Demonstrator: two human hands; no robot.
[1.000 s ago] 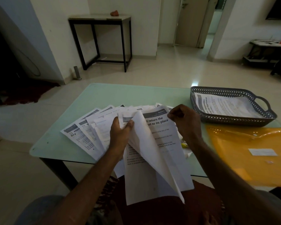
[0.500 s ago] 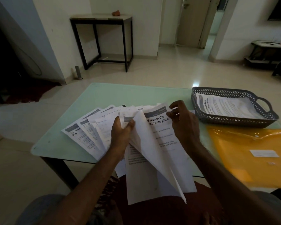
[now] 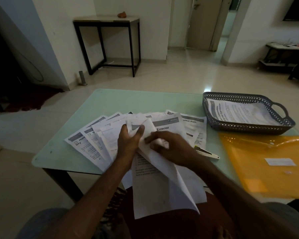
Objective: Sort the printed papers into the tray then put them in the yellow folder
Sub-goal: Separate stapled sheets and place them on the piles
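Note:
Several printed papers (image 3: 93,144) lie fanned out on the pale green table (image 3: 128,102). My left hand (image 3: 129,142) pinches the top edge of a bent white sheet (image 3: 162,187) that hangs over the table's near edge. My right hand (image 3: 173,149) grips the same sheet just to the right, fingers curled into the paper. A sheet headed "Exterior" (image 3: 167,125) shows behind the hands. The grey perforated tray (image 3: 248,126) at the back right holds printed pages. The yellow folder (image 3: 266,166) lies flat in front of the tray.
A white stapler-like tool (image 3: 207,153) lies on the table right of my right hand. A black-framed side table (image 3: 107,21) stands against the far wall. A low shelf (image 3: 286,54) sits at the far right. Tiled floor surrounds the table.
My right hand moved left and down from the sheet's top right corner onto its middle, next to my left hand. The "Exterior" and "Bath" sheets behind are now uncovered.

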